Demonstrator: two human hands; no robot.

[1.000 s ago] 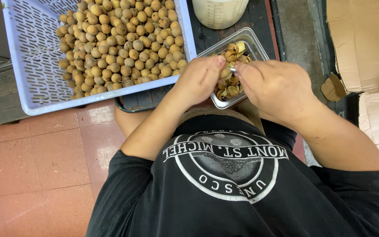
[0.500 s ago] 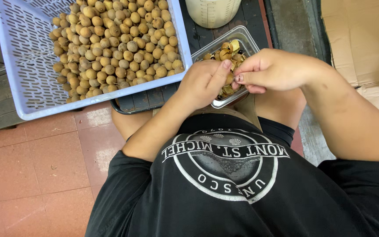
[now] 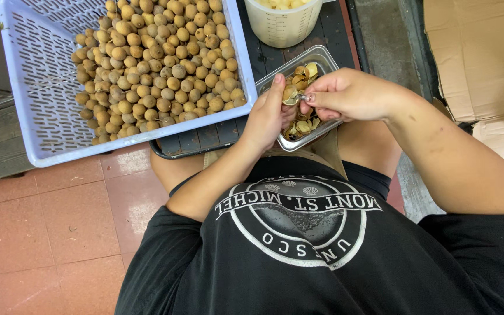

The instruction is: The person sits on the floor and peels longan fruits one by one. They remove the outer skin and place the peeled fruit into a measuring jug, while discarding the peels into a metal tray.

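Head view: both hands meet over a small steel tray, the left hand [image 3: 268, 114] pinching a half-opened longan [image 3: 290, 93] between thumb and fingers while the right hand [image 3: 348, 94], clenched around a small metal tool [image 3: 302, 97], sets its tip against the fruit. A second ago the hands lay lower, pressed together over the tray; now they are lifted and drawn slightly apart, and the split brown shell shows between them, a sign the fruit is being opened rather than just picked up. Below the grip, the steel tray [image 3: 328, 58] holds a heap of empty shells [image 3: 303, 125] and rests partly on the person's lap, partly on a dark slatted counter [image 3: 205, 140]. Just left of it, a lilac plastic basket [image 3: 36, 87] carries a large pile of unpeeled longans [image 3: 158, 64]. Beyond the tray stands a translucent measuring tub [image 3: 283, 26] with pale peeled fruit. Flattened cardboard [image 3: 473, 52] lies to the right, red floor tiles [image 3: 48, 227] below.
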